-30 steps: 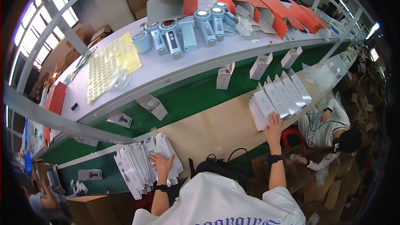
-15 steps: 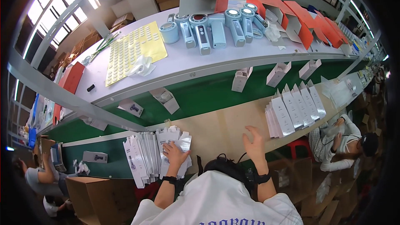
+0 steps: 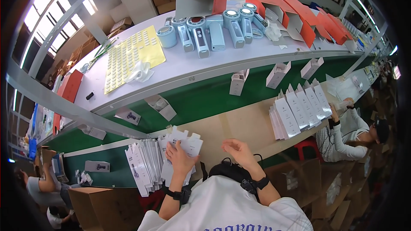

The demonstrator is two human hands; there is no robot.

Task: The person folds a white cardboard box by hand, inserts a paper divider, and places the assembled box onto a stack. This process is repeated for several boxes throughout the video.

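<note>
My left hand (image 3: 180,159) grips a flattened white carton (image 3: 191,143) at the near edge of the bench, its fingers over the face and the thumb towards the right edge. That carton is tilted over other flat cartons, which my hand partly hides. Just left of it, a thick row of flattened white cartons (image 3: 144,164) leans in a stack. My right hand (image 3: 240,151) hovers to the right of the held carton, fingers loosely bent and pointing left, with nothing in them.
Folded white boxes (image 3: 295,111) with raised flaps stand at the right. A raised white shelf (image 3: 180,70) carries light-blue handheld devices (image 3: 200,42), a yellow sticker sheet (image 3: 128,60) and orange boxes (image 3: 299,21). A metal post (image 3: 77,111) crosses at left. Another person (image 3: 351,128) sits at right.
My right hand has swung left, nearer the left hand, its fingers less spread. The flat carton under my left hand has shifted a little to the right. The head view has turned slightly.
</note>
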